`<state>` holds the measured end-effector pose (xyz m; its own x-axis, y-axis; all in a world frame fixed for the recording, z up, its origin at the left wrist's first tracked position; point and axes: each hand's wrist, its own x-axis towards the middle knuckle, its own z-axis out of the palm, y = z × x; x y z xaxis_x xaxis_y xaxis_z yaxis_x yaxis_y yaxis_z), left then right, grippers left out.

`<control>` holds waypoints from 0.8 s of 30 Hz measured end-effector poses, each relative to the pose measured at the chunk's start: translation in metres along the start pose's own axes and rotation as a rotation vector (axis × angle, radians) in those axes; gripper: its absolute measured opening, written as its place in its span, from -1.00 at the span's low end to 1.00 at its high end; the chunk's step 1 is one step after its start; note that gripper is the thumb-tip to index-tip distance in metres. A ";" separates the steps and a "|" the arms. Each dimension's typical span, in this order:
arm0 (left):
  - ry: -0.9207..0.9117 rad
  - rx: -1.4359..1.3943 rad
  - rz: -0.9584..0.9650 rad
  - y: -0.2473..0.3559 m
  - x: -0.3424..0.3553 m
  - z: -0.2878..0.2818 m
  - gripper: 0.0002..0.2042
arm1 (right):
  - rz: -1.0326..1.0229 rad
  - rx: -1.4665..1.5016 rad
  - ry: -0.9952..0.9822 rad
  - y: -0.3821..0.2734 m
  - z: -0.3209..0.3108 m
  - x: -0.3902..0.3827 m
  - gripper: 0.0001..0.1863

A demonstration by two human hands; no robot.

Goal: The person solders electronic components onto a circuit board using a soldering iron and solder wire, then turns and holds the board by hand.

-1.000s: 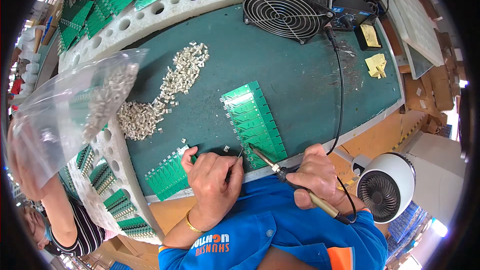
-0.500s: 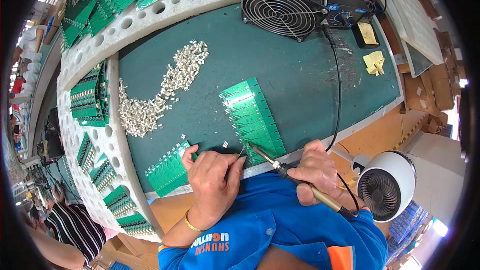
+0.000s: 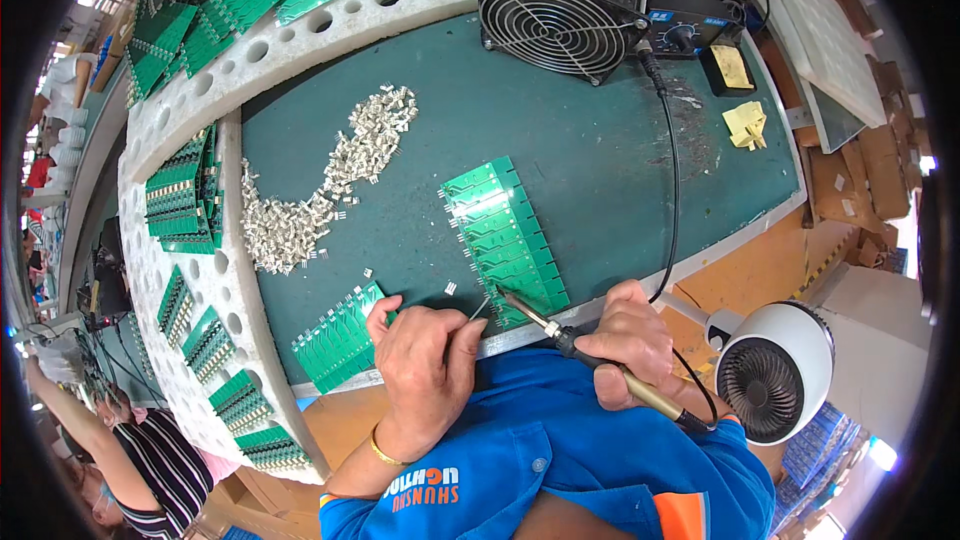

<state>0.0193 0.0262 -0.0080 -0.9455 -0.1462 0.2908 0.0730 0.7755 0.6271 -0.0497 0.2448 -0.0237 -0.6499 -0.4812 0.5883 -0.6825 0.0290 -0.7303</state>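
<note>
My right hand (image 3: pixel 630 345) grips a soldering iron (image 3: pixel 640 389), whose metal tip rests on a green circuit board (image 3: pixel 505 210) with small connectors along its left edge. My left hand (image 3: pixel 430 350) pinches a thin solder wire (image 3: pixel 478 308) that reaches to the board beside the iron's tip. A second board (image 3: pixel 332 340) lies at my left fingertips, with connectors along its upper edge. A few loose connectors (image 3: pixel 450 288) lie between the two boards, and a long heap of them (image 3: pixel 370 138) spreads over the green mat (image 3: pixel 600 160).
Foam racks (image 3: pixel 210 70) with boards edge the left and back. A square fan (image 3: pixel 555 30), soldering station (image 3: pixel 682 38), yellow sponge (image 3: pixel 743 125) and cable (image 3: pixel 672 190) stand or lie toward the right. A white fan (image 3: pixel 770 375) is below right. A co-worker (image 3: pixel 160 460) is at lower left.
The clear bag of connectors, held up by the co-worker a second ago, has left view, uncovering the left rack. The co-worker's arm has shifted. My hands and iron have barely moved.
</note>
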 end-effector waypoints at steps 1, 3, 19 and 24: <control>0.041 -0.009 0.030 -0.001 -0.001 0.000 -0.84 | -0.003 0.001 0.005 0.000 -0.001 0.001 -0.77; 0.094 -0.082 -0.038 0.001 -0.010 -0.002 -0.84 | -0.009 0.003 0.009 -0.001 -0.002 0.001 -0.77; 0.028 -0.093 -0.128 0.012 -0.015 -0.002 -0.89 | 0.045 0.014 0.021 -0.007 -0.003 -0.008 -0.79; 0.056 -0.008 -0.028 0.009 -0.010 0.001 -0.87 | 0.060 0.027 0.005 -0.006 -0.001 -0.006 -0.80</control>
<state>0.0292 0.0349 -0.0061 -0.9280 -0.2024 0.3128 0.0493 0.7655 0.6416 -0.0420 0.2483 -0.0226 -0.6907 -0.4753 0.5450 -0.6331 0.0334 -0.7733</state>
